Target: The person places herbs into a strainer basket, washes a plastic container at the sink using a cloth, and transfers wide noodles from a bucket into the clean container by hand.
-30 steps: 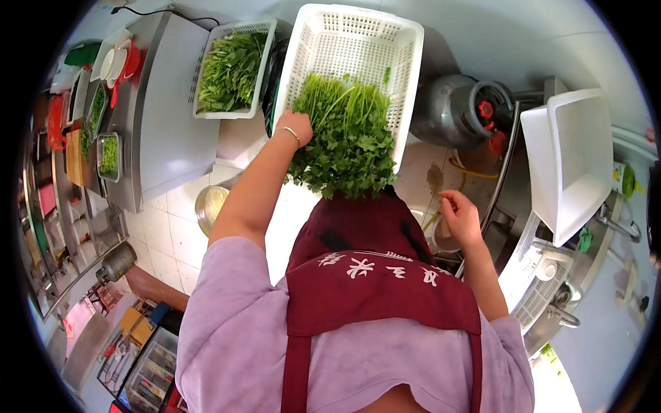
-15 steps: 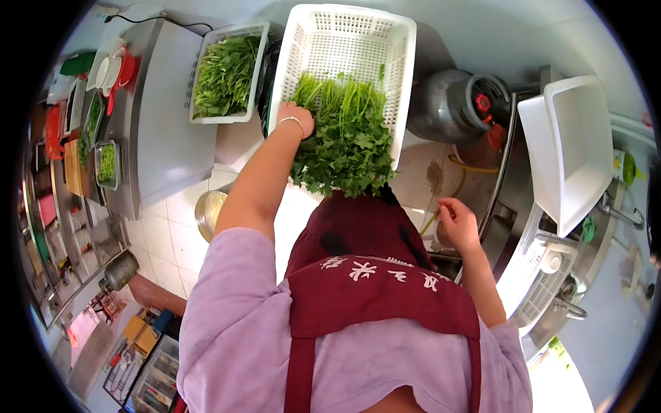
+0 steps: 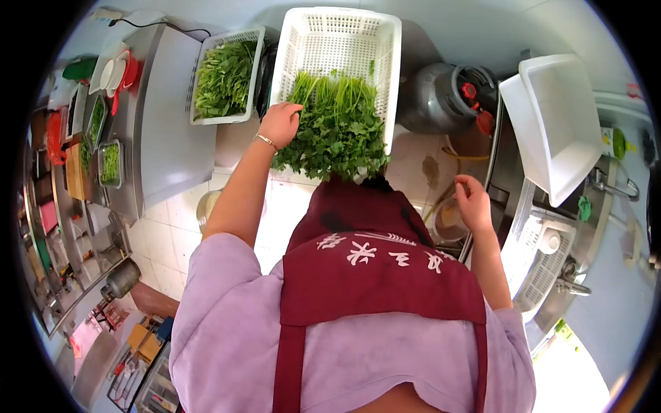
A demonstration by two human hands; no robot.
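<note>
A white perforated basket (image 3: 330, 43) stands in front of me, its lower half full of leafy green cilantro (image 3: 337, 134), the pale stems pointing away from me. My left hand (image 3: 281, 124), with a bracelet on its wrist, is over the basket's left rim beside the leaves. Its fingers are curled together, and no stem shows in them. Off to the right, my right hand (image 3: 473, 199) hangs in the air with loosely bent fingers, a gap between thumb and forefinger, and nothing in it.
A second basket of greens (image 3: 224, 79) sits at left beside a steel counter (image 3: 177, 117). Right of my basket stands a grey gas cylinder (image 3: 434, 100). A large white tub (image 3: 558, 131) rests by the sink and tap (image 3: 613, 186). A bowl (image 3: 208, 206) is on the floor.
My left hand has drawn back from the cilantro stems toward the basket's left rim. My right hand has moved a little right and up, its fingers looser. The view has shifted slightly.
</note>
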